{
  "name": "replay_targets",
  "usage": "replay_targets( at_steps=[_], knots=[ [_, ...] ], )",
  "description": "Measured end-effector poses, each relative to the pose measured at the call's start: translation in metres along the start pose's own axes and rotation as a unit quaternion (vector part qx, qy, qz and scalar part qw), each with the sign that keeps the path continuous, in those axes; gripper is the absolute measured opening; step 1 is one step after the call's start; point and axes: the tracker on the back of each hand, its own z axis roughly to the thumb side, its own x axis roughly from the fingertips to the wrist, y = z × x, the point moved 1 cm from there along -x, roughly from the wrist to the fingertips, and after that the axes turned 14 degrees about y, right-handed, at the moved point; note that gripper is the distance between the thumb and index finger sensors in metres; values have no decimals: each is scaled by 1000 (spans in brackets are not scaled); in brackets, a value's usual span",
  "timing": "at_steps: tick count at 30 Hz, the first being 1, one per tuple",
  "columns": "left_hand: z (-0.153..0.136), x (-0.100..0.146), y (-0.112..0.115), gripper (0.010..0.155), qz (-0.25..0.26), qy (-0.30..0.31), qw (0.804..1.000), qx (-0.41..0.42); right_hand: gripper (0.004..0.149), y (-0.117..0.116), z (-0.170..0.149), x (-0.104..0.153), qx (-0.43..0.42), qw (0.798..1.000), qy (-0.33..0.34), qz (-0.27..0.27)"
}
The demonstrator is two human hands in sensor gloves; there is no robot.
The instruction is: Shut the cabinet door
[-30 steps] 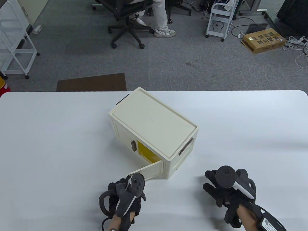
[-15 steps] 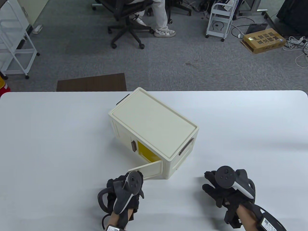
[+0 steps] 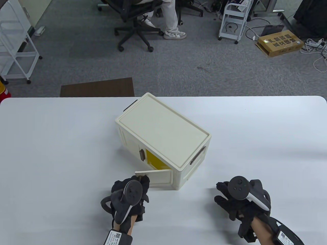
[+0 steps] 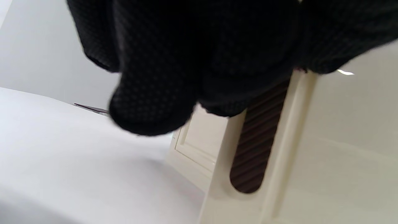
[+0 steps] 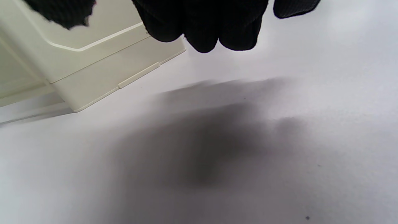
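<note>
A cream cabinet (image 3: pixel 163 132) stands at an angle in the middle of the white table (image 3: pixel 51 143). Its right door (image 3: pixel 157 176) stands part open and shows a yellow inside (image 3: pixel 153 161). The left door is shut, with a brown handle (image 3: pixel 141 155). My left hand (image 3: pixel 141 180) touches the outer face of the open door at its free edge. In the left wrist view its fingers (image 4: pixel 155 93) lie over the top of that door's brown handle (image 4: pixel 255 149). My right hand (image 3: pixel 221 191) rests empty on the table to the right of the cabinet, fingers spread.
The cabinet's near corner (image 5: pixel 93 62) shows in the right wrist view, with bare table in front of it. Brown side handles (image 3: pixel 198 155) sit on the cabinet's ends. The table's far edge runs just behind the cabinet, with office floor beyond.
The open door has swung leftward, closer to the cabinet front. My left hand has moved left and forward with the door's free edge. My right hand has stayed still.
</note>
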Motion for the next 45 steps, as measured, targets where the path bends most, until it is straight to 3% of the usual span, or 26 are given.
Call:
replay_targets(
  at_steps=[23, 45],
  knots=[
    [2, -31, 7, 53, 39, -43, 998, 14, 79, -2, 3, 0, 0, 1000, 13, 10],
    [4, -56, 15, 52, 20, -5, 999, 36, 79, -5, 6, -1, 3, 999, 22, 23]
  ],
)
